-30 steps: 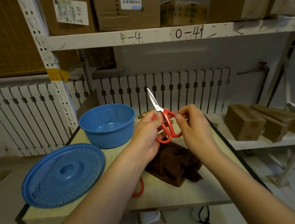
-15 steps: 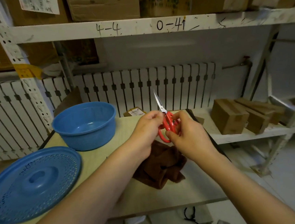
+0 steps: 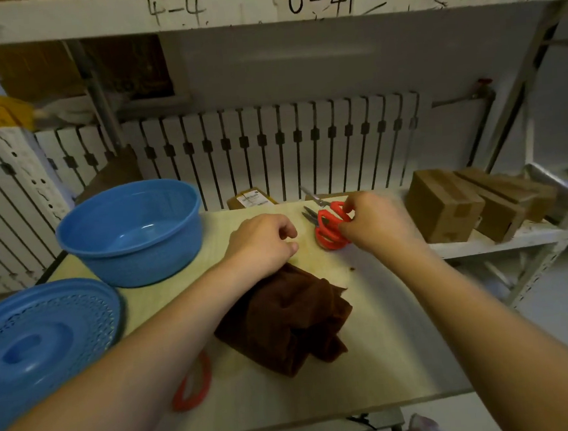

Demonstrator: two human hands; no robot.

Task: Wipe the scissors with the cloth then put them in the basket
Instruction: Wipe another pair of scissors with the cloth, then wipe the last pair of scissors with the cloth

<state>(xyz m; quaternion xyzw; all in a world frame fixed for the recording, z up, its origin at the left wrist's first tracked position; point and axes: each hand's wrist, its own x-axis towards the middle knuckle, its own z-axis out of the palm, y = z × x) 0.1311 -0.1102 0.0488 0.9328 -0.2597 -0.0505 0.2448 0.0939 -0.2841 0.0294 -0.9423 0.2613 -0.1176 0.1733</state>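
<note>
Table: pale wooden top, set in front of a white slatted radiator and under a metal shelf beam marked "4-4" and "0-41".

Lid: blue, perforated, round, with a domed centre; lies at the table's near left corner and overhangs the edge.

Basket: blue round tub with a finely meshed wall, upright at the table's far left, just behind the lid. Nothing visible inside it.

Cardboard boxes: brown, on a low shelf right of the table.

Cloth: dark brown, crumpled in a heap at mid-table, partly under the left forearm. Neither hand is holding it.

Left hand: over the table just beyond the cloth, fingers curled loosely inward, gripping nothing visible. Apart from the scissors.

Right hand: at the far right of the table, fingertips pinching the red handles of the scissors.

Scissors: red handles, metal blades pointing away toward the radiator. More than one pair appears bunched here; the count is blurred. They sit low at the tabletop; whether they touch it cannot be told. Well apart from the basket.

Red loop: another scissor handle, showing from under the left forearm near the table's front edge.
</note>
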